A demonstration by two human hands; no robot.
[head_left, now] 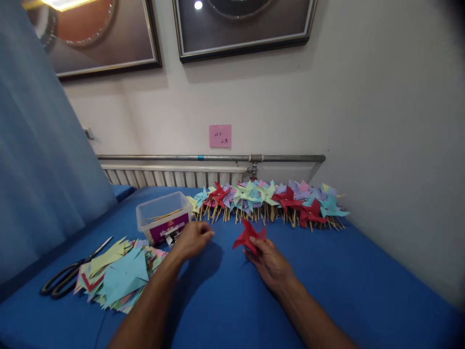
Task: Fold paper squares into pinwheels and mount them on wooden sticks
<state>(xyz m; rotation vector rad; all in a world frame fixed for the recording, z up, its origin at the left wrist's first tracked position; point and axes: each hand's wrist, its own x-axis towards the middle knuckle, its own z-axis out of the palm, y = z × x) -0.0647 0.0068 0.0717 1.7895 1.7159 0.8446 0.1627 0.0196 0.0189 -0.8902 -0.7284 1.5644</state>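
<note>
A red paper pinwheel (248, 236) is pinched between the thumb and fingers of my right hand (271, 261), above the middle of the blue surface (232, 300). No stick shows on it. To the left, my left hand (194, 240) is closed, fingertips together, beside a clear plastic box (158, 213) with a purple label and a few thin sticks inside. What it holds, if anything, is too small to make out. A small silvery packet (172, 237) lies near the box's front. Behind both hands stretches a row of pinwheels (267, 196) on sticks, in several colours.
Cut paper pieces (125, 276) are piled at the left, partly behind my left forearm. Black-handled scissors (70, 274) lie beside them. A blue curtain (43, 160) hangs at the left; a radiator (174, 175) and pipe (163, 158) run along the wall behind.
</note>
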